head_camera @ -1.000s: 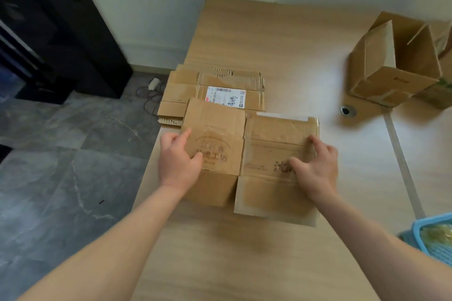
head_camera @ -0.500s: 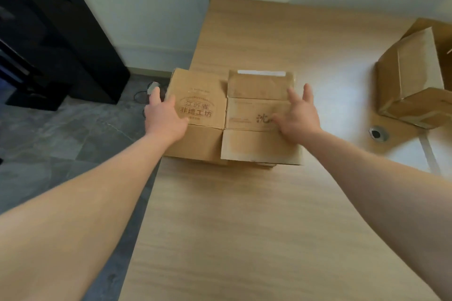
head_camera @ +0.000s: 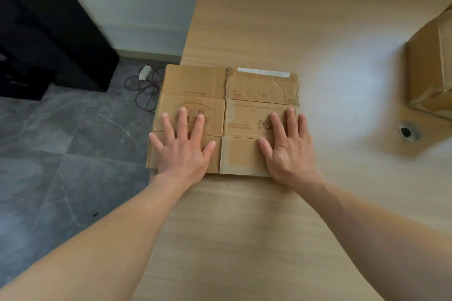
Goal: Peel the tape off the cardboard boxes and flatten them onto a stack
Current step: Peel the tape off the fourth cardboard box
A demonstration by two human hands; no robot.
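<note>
A flattened cardboard box (head_camera: 244, 85) lies at the left edge of the wooden table (head_camera: 269, 19), covering the stack of flattened boxes beneath it. A strip of white tape (head_camera: 263, 72) runs along its far right edge. My left hand (head_camera: 183, 146) presses flat on the box's left half, fingers spread over the printed logo. My right hand (head_camera: 287, 146) presses flat on the right half, fingers straight. A standing cardboard box (head_camera: 430, 63) sits at the table's right edge, partly cut off by the frame.
A round cable hole (head_camera: 409, 131) is in the table, right of my hands. Left of the table lies grey tiled floor (head_camera: 61, 154) with tangled cables (head_camera: 146, 88) and a black cabinet (head_camera: 44, 32) against the wall.
Both hands carried the flattened box away from me onto the stack at the table's left edge. They now lie flat with spread fingers on top of it.
</note>
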